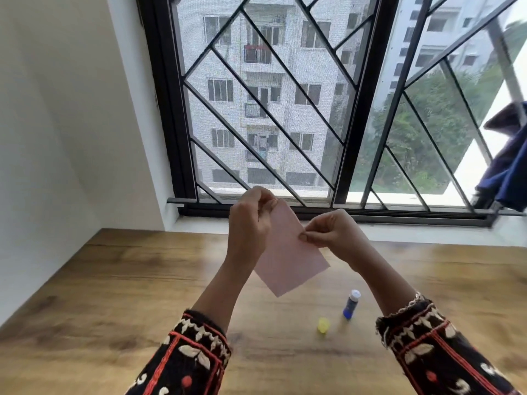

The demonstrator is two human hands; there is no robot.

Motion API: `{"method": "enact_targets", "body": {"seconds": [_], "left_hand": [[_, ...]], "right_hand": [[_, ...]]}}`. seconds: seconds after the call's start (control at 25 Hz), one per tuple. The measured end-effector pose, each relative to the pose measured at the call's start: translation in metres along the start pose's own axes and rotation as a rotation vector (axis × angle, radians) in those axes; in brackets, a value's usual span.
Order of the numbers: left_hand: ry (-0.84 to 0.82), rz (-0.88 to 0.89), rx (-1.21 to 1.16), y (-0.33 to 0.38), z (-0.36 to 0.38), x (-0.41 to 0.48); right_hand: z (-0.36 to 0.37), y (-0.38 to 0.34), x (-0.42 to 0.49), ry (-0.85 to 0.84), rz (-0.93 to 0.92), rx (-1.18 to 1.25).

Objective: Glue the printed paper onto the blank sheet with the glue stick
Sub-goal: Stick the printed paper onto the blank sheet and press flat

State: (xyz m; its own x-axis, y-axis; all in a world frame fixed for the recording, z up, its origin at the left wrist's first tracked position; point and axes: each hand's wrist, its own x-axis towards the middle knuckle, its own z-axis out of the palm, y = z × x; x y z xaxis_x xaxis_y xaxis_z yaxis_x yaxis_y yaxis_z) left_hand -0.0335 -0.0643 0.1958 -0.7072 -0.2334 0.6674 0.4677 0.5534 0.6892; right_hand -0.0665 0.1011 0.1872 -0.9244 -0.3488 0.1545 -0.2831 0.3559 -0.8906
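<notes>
Two hands pinch a pale pink paper (288, 260) above the wooden table (114, 280), left hand (248, 220) at its top corner, right hand (330, 230) at its side edge; probably next: lay it flat, then fetch the blue glue stick (352, 305) near the yellow cap (323, 325).

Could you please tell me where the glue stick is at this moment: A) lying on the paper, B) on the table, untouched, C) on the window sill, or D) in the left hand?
B: the glue stick stands on the table, while the left hand and the right hand both pinch the paper.
</notes>
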Motion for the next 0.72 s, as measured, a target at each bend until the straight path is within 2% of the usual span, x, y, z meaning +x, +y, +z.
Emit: {"method": "enact_targets", "body": {"seconds": [0.32,0.56,0.64,0.72], "left_hand": [[0.147,-0.175,-0.099,-0.016,-0.007,-0.001],[0.252,-0.356,-0.219,-0.034,-0.007,-0.007],[0.277,-0.383,-0.221,-0.035,-0.007,-0.01],[0.339,-0.32,-0.111,-0.032,-0.008,-0.015]], "right_hand": [[-0.008,0.015,-0.012,0.001,0.061,0.059],[-0.007,0.022,-0.018,0.138,0.071,0.313],[-0.003,0.021,-0.02,0.17,0.056,0.288],[0.0,0.019,-0.019,0.194,0.033,0.203]]}}
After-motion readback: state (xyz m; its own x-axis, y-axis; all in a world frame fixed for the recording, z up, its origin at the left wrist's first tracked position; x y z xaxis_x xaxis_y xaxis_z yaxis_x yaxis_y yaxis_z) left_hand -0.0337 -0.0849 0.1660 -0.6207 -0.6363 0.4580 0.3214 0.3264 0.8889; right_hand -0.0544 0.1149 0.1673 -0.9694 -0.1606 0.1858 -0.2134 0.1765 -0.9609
